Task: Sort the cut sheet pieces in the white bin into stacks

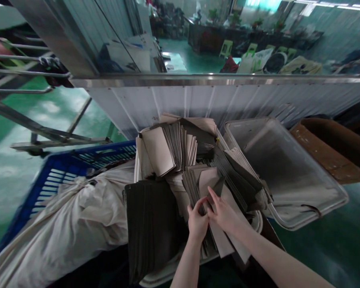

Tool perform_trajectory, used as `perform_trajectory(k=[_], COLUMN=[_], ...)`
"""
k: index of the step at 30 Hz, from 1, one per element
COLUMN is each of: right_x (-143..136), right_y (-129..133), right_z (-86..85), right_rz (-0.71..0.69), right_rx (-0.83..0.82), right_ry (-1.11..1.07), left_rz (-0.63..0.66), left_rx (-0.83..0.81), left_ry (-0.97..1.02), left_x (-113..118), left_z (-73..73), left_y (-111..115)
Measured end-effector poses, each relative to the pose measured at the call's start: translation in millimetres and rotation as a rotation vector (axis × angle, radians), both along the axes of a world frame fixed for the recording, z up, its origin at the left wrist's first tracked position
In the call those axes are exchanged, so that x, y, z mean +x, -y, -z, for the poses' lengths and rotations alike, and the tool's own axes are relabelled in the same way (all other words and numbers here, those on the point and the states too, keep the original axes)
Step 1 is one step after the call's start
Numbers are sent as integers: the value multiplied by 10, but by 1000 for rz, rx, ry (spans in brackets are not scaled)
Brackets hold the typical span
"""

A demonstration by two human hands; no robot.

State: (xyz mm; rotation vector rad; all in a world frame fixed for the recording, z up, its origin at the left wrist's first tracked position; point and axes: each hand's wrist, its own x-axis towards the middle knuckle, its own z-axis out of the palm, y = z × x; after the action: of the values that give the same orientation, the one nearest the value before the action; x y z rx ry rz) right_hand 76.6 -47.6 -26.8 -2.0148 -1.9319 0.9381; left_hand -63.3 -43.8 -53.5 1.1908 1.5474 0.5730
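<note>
A white plastic bin (pixel 168 276) holds several stacks of thin flat sheets, pale on one face and dark grey on the other; their material is hard to tell. Both hands are over the front-right stack (pixel 192 188). My left hand (pixel 198 222) is closed, thumb and fingers pinching near the edge of these sheets. Right beside it, my right hand (pixel 223 212) lays its index finger against a bent sheet (pixel 207 178), its other fingers curled in close to the left fingertips. A thick dark stack (pixel 151 224) stands left of my hands, and a pale fanned stack (pixel 159 150) lies behind.
To the left, a blue plastic crate (pixel 51 172) holds a large off-white cloth (pixel 93 216). A translucent bin (pixel 267 148) and a brown cardboard box (pixel 327 148) stand on the right. Ahead rises a corrugated wall (pixel 174 100) below a window; a metal rack (pixel 54 140) is at far left.
</note>
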Motion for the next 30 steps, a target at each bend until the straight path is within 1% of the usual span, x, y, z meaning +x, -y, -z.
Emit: perform_trajectory(k=[2,3,5,8,11,13,15,16,18,19,20,21,23,25,26,28,30], right_x=[-85,-91,-56,-1,-30,-61,-64,-50,2,34,66,92,122,124,120,119,135], right_y=[35,-3,-204,-752,-1385,-1749,-2028,-2129,-2222,-2202,-2128,-1999,-1596,-1084,-831,-403,-115], right_z=[124,180,272,373,461,499,490,461,357,292,226,168,105,134,180,294,383], right_rz=[21,31,47,45,49,59,55,54,70,84,99,109,117,111,139,275,447], right_rx=[40,53,76,141,201,213,225,238,273,292,308,314,289,215,175,61,-37], right_ry=[158,234,360,456,460,434,405,393,361,340,315,287,227,184,178,148,119], left_rz=[-6,-3,-2,-2,0,-12,-34,-51,-92,-113,-130,-143,-159,-167,-167,-156,-136], left_rx=[37,49,29,-4,-16,-45,-85,-102,-139,-167,-205,-248,-326,-363,-366,-354,-339], left_ry=[91,129,171,193,263,324,370,392,468,534,617,708,867,952,969,966,941], left_x=[-60,-83,-121,-168,-228,-283,-348,-384,-456,-491,-525,-557,-614,-662,-684,-724,-758], left_z=[46,66,103,167,259,331,396,420,443,440,429,410,358,303,280,246,227], left_y=[5,9,21,45,77,93,93,86,58,40,20,0,-35,-57,-61,-50,-12])
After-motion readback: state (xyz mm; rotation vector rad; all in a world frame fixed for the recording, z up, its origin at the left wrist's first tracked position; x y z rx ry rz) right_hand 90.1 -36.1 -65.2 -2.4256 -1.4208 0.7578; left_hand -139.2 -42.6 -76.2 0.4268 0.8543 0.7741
